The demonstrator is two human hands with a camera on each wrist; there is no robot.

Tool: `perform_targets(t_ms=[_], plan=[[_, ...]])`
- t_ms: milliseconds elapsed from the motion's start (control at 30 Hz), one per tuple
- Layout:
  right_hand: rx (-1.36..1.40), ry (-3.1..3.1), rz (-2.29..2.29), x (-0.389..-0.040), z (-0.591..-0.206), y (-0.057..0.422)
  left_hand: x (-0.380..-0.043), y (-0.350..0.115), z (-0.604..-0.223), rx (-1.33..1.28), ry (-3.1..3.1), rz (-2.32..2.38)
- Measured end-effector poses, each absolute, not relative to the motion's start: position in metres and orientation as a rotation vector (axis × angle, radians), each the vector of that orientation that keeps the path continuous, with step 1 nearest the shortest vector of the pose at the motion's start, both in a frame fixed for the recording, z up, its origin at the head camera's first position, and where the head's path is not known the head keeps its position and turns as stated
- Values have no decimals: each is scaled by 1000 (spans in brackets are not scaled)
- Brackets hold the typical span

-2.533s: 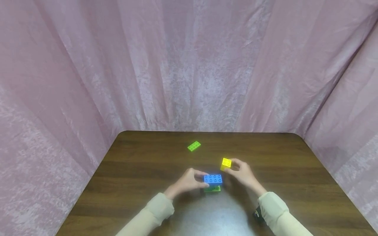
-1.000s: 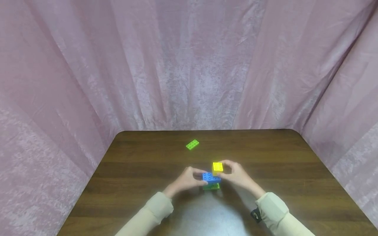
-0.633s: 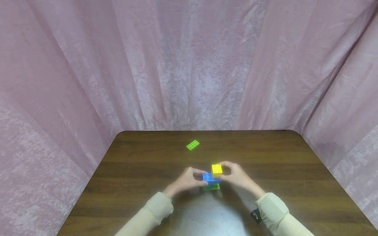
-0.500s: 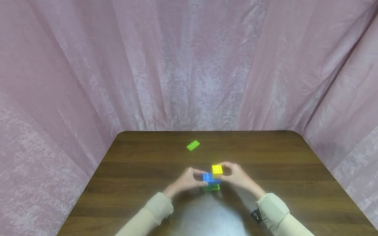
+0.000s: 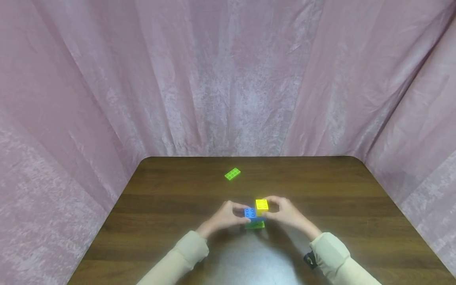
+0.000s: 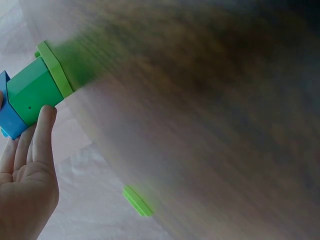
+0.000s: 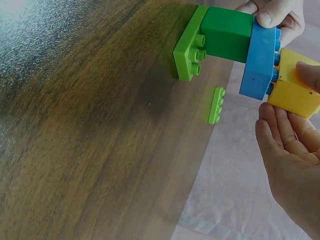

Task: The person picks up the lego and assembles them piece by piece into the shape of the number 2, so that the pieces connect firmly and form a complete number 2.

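Observation:
A small stack of toy building bricks stands on the table in front of me: a light green plate [image 7: 187,52] at the bottom, a green brick [image 7: 227,34] on its one end, and a blue brick [image 5: 249,213] across the top. My left hand [image 5: 225,216] holds the blue brick from the left, thumb in front and fingers behind. With thumb and fingers, my right hand [image 5: 290,213] pinches a yellow brick [image 5: 261,206] over the right half of the blue one. In the right wrist view the yellow brick meets the blue studs slightly tilted; whether it is fully seated I cannot tell.
A loose light green plate [image 5: 232,174] with studs up lies farther back on the brown wooden table [image 5: 171,178]. Pink curtains [image 5: 228,79] hang behind the table's far edge and at both sides. A dark device [image 5: 310,259] sits at the right wrist.
The right hand has brought the yellow brick leftward and down from beside the stack onto the blue brick's right half. In the last half second it hardly moves. The left hand keeps its hold.

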State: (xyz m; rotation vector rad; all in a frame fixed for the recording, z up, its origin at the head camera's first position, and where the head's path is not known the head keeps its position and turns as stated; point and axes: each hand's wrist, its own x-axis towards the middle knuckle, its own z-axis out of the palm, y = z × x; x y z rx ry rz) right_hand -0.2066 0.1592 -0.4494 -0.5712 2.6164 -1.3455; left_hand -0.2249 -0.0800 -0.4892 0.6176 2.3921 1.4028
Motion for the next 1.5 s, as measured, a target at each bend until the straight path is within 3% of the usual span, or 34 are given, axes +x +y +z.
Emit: perform_targets(t_ms=[833,1100,1500], plan=[[-750,2655,-1265,-211,-455,165,-227,-81,-492,665,2335,1447],[-939,2720,-1180,-213,-454,162,-225,-83,-490,685,2328,1445],[-930,2752,-1134,-212,-451,162,-228,-83,-491,710,2330,1427]])
